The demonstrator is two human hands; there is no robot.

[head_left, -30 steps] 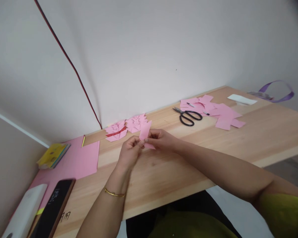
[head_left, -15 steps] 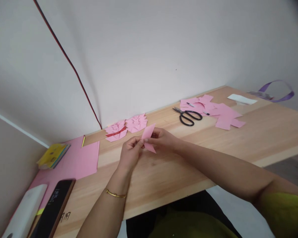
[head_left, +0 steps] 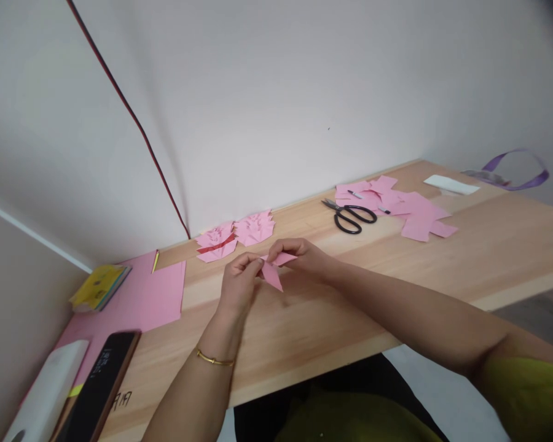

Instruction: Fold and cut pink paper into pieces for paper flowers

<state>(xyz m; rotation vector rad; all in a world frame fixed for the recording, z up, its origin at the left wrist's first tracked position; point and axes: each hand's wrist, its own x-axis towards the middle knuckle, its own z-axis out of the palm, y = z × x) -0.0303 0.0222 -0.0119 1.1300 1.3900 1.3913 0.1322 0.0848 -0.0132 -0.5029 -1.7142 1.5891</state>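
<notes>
Both my hands meet over the middle of the wooden table (head_left: 350,307) and pinch a small folded pink paper piece (head_left: 273,274). My left hand (head_left: 238,287), with a gold bangle on its wrist, grips the paper's left end between thumb and fingers. My right hand (head_left: 299,255) holds the upper right part, fingers curled over it. The paper lies nearly flat, one pointed tip aimed down toward me. Two finished folded pink paper flowers (head_left: 235,234) lie just behind my hands, by the wall.
Black scissors (head_left: 350,215) and several pink paper scraps (head_left: 405,209) lie at the back right, with a white slip (head_left: 451,184) and purple ribbon (head_left: 516,169). A large pink sheet (head_left: 142,294), yellow pad (head_left: 99,287), phone (head_left: 99,387) and white device (head_left: 46,393) sit left.
The pink piece stood upright between my fingers a second ago; it has tipped down and now lies nearly flat. My hands stayed in place.
</notes>
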